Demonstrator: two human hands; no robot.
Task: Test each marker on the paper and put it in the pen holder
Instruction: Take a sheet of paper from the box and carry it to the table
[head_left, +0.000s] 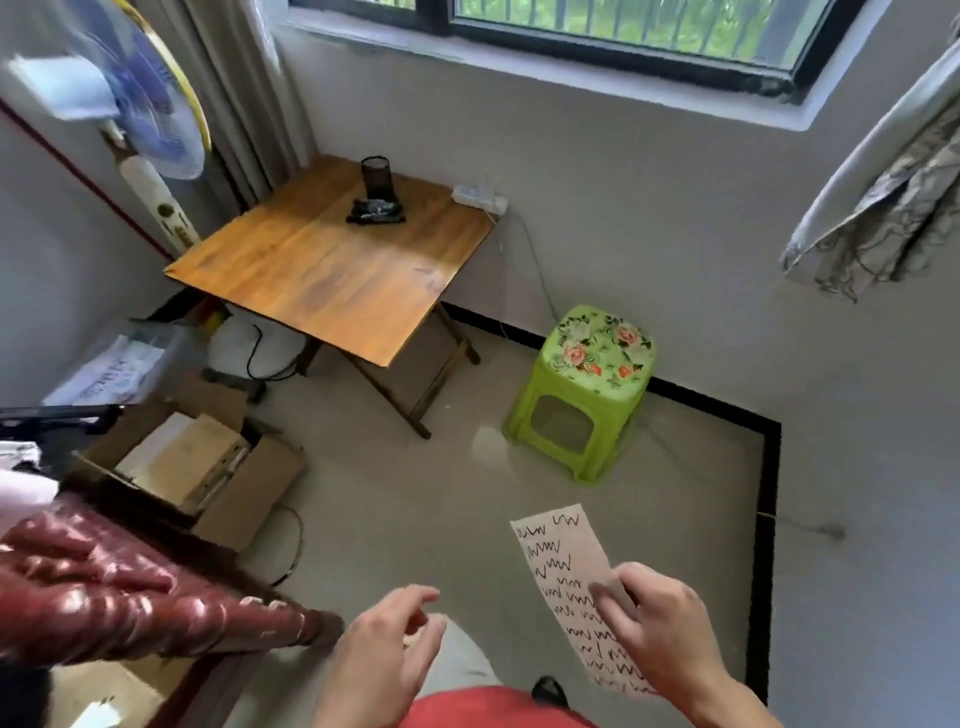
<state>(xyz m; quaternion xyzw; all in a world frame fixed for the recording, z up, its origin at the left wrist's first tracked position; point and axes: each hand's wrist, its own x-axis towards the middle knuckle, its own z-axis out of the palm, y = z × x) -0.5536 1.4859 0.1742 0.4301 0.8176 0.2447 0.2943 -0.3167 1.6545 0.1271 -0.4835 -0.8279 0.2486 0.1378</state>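
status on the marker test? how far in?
Done: the paper in the right hand is already covered in scribbles. In hand: only that paper; the left hand is empty. Left: the markers lie piled on the table beside the pen holder, which looks empty.

Left hand (384, 660) hangs empty, fingers loosely curled; right hand (670, 639) pinches the paper (561, 561)

Pen holder (375, 176) set on table (332, 260), far side; markers (375, 212) laid just before it; stool (592, 387) placed right of table; cardboard box (202, 467) placed left, nearer.
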